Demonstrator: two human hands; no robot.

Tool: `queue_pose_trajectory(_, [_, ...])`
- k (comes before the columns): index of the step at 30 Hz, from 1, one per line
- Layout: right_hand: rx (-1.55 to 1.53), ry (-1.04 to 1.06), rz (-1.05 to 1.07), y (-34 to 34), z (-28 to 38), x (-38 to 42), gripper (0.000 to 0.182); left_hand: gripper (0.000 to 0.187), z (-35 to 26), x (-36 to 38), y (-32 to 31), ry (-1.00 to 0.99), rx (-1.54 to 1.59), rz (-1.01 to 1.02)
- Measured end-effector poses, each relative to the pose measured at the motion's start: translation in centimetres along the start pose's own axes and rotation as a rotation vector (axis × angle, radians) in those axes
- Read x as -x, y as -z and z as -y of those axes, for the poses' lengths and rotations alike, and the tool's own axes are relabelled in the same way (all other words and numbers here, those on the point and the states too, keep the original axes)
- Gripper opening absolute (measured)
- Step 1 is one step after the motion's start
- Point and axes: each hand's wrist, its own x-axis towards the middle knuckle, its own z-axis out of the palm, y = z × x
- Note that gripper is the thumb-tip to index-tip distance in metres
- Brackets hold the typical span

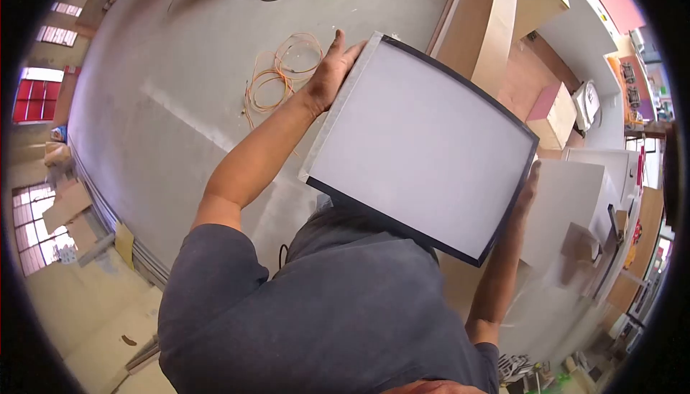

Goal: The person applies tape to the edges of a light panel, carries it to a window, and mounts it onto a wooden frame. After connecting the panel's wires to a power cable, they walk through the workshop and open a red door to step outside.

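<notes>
White panel [424, 146], dark-edged: held before my chest, my left hand [332, 71] fingers curled on its far edge, right hand [528, 189] gripping opposite. Below: grey concrete floor [180, 85], orange cable coil [284, 71], wooden boards [485, 20]

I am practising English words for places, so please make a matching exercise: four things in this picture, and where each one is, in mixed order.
Things:
1. white panel
2. orange cable
3. left hand
4. right hand

Places:
A. coiled on the grey floor
B. on the panel's far edge
C. held between both hands
D. on the panel's near-right edge, mostly hidden

Pairs: 1-C, 2-A, 3-B, 4-D
</notes>
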Motion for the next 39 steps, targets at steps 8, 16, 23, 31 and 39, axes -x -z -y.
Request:
queue_pose_trajectory(8, [0.134, -0.026, -0.014, -0.7, 2.3, 1.0, 0.069, 0.108, 1.4, -0.7, 0.8, 0.033, -0.085, -0.03])
queue_pose_trajectory(16, [0.15, -0.08, -0.053, -1.2, 2.5, 2.1, 0.069, 0.086, -0.1, -0.6, -0.7, -0.019, -0.167, 0.022])
queue_pose_trajectory(23, [0.195, 0.01, -0.143, -1.0, 2.1, 1.8, 0.071, 0.064, 0.4, -1.1, -1.4, 0.003, -0.107, -0.009])
queue_pose_trajectory(31, [0.109, -0.03, -0.147, -0.8, 1.2, 0.8, 0.074, 0.061, 0.8, -4.0, 3.5, 0.206, -0.42, -0.242])
queue_pose_trajectory(39, [-0.614, -0.095, -0.062, -1.8, 1.8, -1.4, 0.046, 0.059, -0.7, -5.2, 0.0, 0.06, -0.823, -0.32])
